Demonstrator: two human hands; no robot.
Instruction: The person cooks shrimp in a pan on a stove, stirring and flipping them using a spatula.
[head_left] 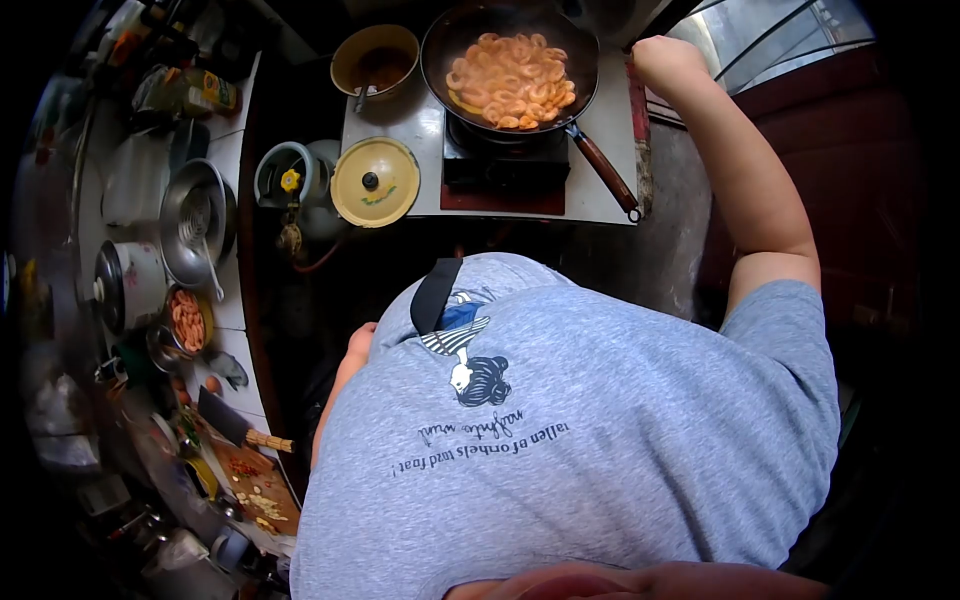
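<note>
My right hand (662,64) is closed beside the wok's right rim; whatever it holds, if anything, is hidden. Pink-orange shrimp (512,82) lie spread in the dark wok (440,70), which sits over a black stove (500,165). The wok's wooden handle (602,170) points toward my body, and no hand is on it. At my left side, by the grey shirt, a small part of my left hand (360,341) shows, its fingers mostly hidden. A yellow lid with a black knob (371,181) rests at the counter's front left.
A yellow bowl (374,60) with a utensil stands left of the wok. Below the lid's left is a gas cylinder valve (291,181). The left counter holds a metal strainer (190,225), a pot (140,285), a bowl of shrimp (187,318), a cleaver (224,415) and a cutting board (283,512).
</note>
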